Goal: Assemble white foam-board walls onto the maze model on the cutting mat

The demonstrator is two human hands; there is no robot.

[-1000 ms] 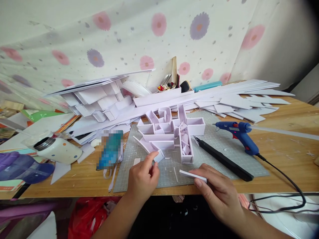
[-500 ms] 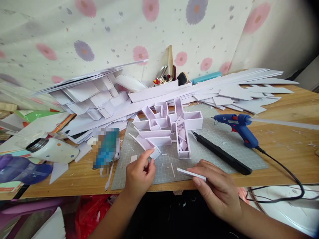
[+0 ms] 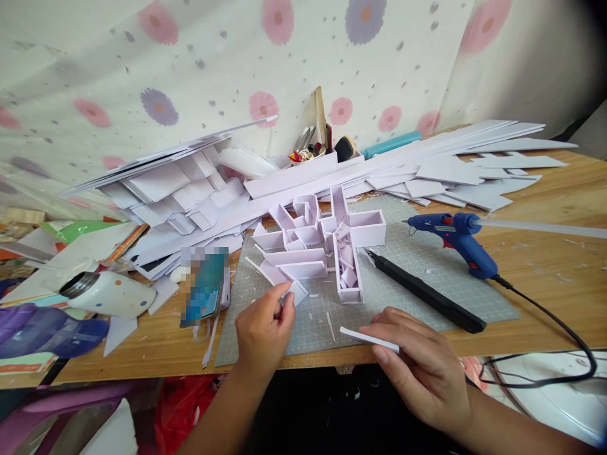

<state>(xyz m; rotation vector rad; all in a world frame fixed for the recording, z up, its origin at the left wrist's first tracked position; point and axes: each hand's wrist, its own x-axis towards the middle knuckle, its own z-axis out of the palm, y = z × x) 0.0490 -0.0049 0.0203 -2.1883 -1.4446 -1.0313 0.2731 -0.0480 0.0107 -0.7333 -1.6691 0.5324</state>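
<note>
"One thin white strip (image 3: 370, 339): where are we holding it?"

"We are holding it above the near edge of the cutting mat (image 3: 306, 338), our right hand's (image 3: 420, 363) thumb and fingers clamping one end, the other end pointing left."

"And our left hand (image 3: 263, 328)?"

"Its index finger and thumb are resting at the near end of an angled white piece (image 3: 298, 293); whether they are closing on it, we cannot tell."

"What are we seeing around that?"

"Just beyond our hands, a white model (image 3: 301, 258) of walled compartments is standing on the mat, one long compartment (image 3: 351, 296) holding small scraps. To its right a black cutter (image 3: 427, 291) is lying slantwise, and farther right a blue glue gun (image 3: 474, 253) is lying with its nozzle pointing left."

"Farther out?"

"White board offcuts (image 3: 446, 177) are covering the back of the wooden worktop (image 3: 559, 278). Off to the left a phone (image 3: 208, 300) is lying beside the mat, and a spotted white bottle (image 3: 116, 292) is lying on its side. A flowered sheet (image 3: 213, 69) is covering the wall behind."
</note>
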